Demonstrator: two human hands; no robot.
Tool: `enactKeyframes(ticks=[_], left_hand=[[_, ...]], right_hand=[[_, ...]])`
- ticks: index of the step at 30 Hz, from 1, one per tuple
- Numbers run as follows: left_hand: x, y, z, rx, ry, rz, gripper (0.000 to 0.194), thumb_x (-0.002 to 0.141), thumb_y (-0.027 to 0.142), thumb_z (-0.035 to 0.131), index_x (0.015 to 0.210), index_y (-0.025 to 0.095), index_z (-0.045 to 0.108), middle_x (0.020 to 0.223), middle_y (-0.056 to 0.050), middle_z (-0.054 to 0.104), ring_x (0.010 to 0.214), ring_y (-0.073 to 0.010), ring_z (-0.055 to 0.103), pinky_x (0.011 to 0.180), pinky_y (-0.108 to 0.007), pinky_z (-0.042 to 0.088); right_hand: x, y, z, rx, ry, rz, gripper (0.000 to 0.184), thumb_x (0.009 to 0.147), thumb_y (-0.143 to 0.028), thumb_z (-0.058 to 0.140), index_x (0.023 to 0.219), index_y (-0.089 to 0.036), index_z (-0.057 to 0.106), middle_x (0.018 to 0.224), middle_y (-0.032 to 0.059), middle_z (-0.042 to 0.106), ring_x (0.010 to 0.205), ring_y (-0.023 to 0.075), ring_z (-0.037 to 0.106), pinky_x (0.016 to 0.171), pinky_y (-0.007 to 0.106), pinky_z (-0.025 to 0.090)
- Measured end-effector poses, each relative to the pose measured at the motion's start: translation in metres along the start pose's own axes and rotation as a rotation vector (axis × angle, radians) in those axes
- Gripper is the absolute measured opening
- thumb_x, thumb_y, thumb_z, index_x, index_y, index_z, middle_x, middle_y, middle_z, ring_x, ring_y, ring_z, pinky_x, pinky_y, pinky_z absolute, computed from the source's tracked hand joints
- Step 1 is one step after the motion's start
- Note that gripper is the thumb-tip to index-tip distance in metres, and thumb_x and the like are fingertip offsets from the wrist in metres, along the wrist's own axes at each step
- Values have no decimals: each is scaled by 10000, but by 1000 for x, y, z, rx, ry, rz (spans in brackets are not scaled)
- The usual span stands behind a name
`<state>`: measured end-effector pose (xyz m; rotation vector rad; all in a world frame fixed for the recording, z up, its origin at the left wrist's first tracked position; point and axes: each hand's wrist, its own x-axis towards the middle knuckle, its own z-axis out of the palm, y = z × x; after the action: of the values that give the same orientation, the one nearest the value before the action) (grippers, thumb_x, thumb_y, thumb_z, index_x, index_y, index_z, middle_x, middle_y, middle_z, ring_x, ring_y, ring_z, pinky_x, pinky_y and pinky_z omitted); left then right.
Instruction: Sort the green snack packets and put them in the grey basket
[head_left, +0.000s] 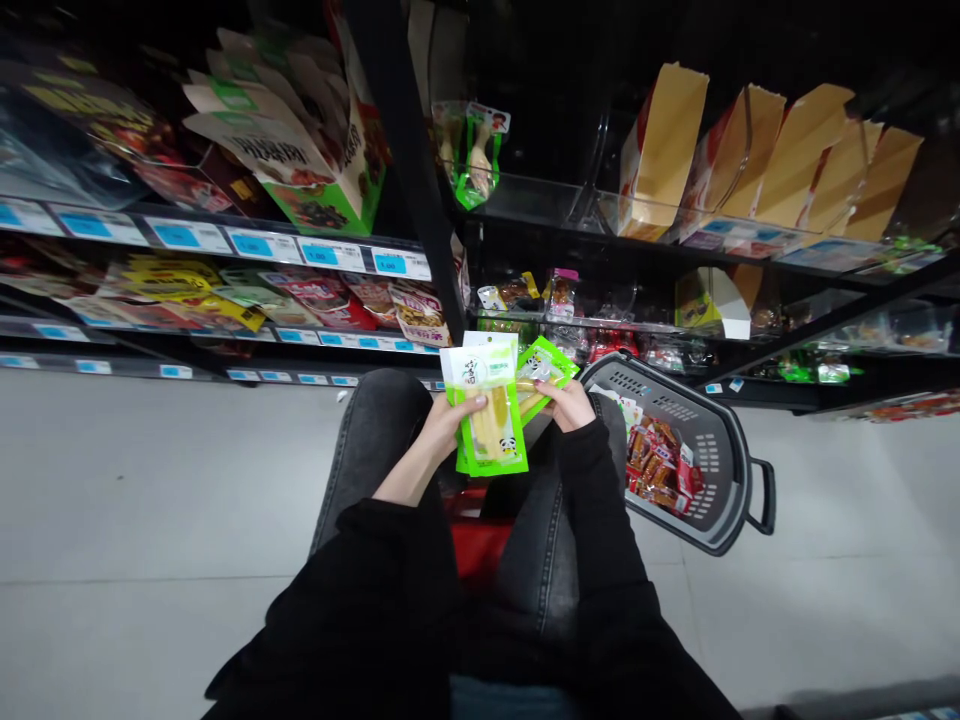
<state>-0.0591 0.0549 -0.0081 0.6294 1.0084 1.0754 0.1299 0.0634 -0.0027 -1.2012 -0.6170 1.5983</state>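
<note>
My left hand (444,435) is closed on green-and-white snack packets (490,410), at least two stacked together. A clear window on the front one shows pale yellow strips, with a small panda printed at its lower corner. My right hand (570,405) grips a smaller-looking bright green snack packet (546,372), tilted and partly behind the left stack. Both hands are held close together above my knees. The fingers behind the packets are hidden.
A grey shopping basket (739,480) stands on the floor to my right, holding several red-wrapped snacks (660,465). Ahead, black shelves carry open cardboard boxes (664,150), bagged snacks (169,280) and blue-white price labels (330,254). A green packet (480,160) stands on the upper shelf.
</note>
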Motion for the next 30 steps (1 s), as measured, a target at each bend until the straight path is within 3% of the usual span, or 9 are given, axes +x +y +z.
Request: enactKeyframes(ticks=[7, 14, 21, 26, 30], left_hand=[[2, -1, 1, 60, 1, 38, 441, 482, 261, 801, 866, 87, 671, 915, -143, 702, 834, -293, 662, 768, -369, 533], [1, -4, -2, 30, 52, 82, 426, 498, 248, 795, 872, 89, 669, 891, -129, 707, 792, -273, 669, 741, -358, 540], [3, -1, 2, -31, 83, 84, 427, 500, 248, 788, 875, 86, 665, 868, -126, 709, 778, -272, 670, 749, -372, 539], [3, 3, 4, -32, 107, 89, 451, 484, 251, 793, 876, 73, 661, 868, -134, 707, 817, -289, 663, 775, -390, 530], [4, 2, 3, 2, 72, 90, 460, 491, 257, 791, 890, 67, 664, 883, -140, 704, 825, -293, 661, 773, -389, 528]], right_hand=[[-1, -2, -6, 8, -46, -81, 420, 434, -278, 820, 776, -170, 601, 720, 18, 679, 681, 197, 648, 616, 354, 556], [-1, 0, -7, 0, -188, -35, 444, 479, -250, 813, 861, -191, 594, 803, 22, 692, 718, 198, 662, 652, 364, 568], [0, 6, 4, 37, -127, -171, 438, 488, -227, 805, 871, -181, 598, 877, 26, 680, 779, 182, 655, 740, 352, 556], [-4, 1, 1, -3, -140, -44, 446, 547, -307, 759, 933, -212, 558, 881, 14, 680, 742, 178, 662, 607, 327, 573], [-5, -4, -7, -68, -163, -10, 430, 537, -259, 752, 920, -207, 565, 832, 13, 685, 707, 168, 666, 581, 298, 570]])
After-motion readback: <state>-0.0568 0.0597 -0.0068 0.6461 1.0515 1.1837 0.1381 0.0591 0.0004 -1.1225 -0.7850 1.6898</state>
